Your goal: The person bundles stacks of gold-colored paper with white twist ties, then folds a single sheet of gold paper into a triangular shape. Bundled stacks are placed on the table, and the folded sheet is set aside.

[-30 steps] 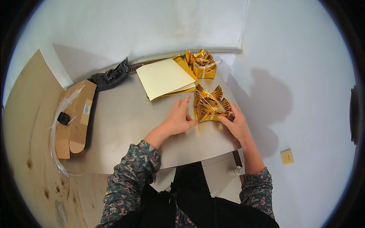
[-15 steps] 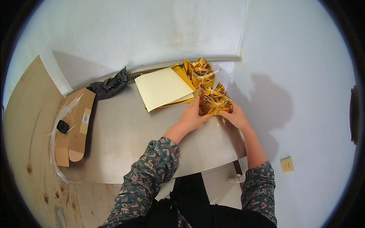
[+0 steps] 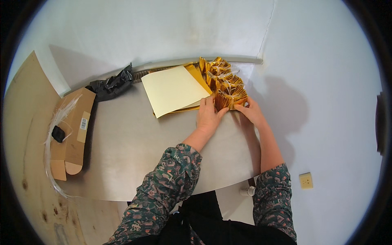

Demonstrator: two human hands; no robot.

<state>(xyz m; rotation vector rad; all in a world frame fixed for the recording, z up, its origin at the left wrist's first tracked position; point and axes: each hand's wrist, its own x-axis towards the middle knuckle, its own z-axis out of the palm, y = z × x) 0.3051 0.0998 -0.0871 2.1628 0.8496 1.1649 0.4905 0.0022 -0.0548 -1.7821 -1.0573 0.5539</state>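
At the far right of the metal tabletop, a pleated bundle of gold foil paper (image 3: 230, 99), tied round the middle with clear string, rests up against more bundles of the same kind (image 3: 215, 65). My left hand (image 3: 209, 117) grips its near left side, thumb against the front and fingers along the left. From the right, my right hand (image 3: 252, 112) pinches its near right corner, thumb in front. Left of the bundles lies a stack of pale yellow sheets (image 3: 174, 90), with gold foil sheets (image 3: 197, 75) showing from under it.
An open cardboard box (image 3: 77, 134) stands at the left edge, with clear strings (image 3: 50, 155) and a small black object (image 3: 58, 134) on it. A crumpled black plastic bag (image 3: 112, 85) lies behind it. Walls close off the back and right; an outlet (image 3: 306, 180) is on the right wall.
Both hands have pushed the pleated gold bundle away from me, close against the bundles behind it. It now sits lower, in line with them.
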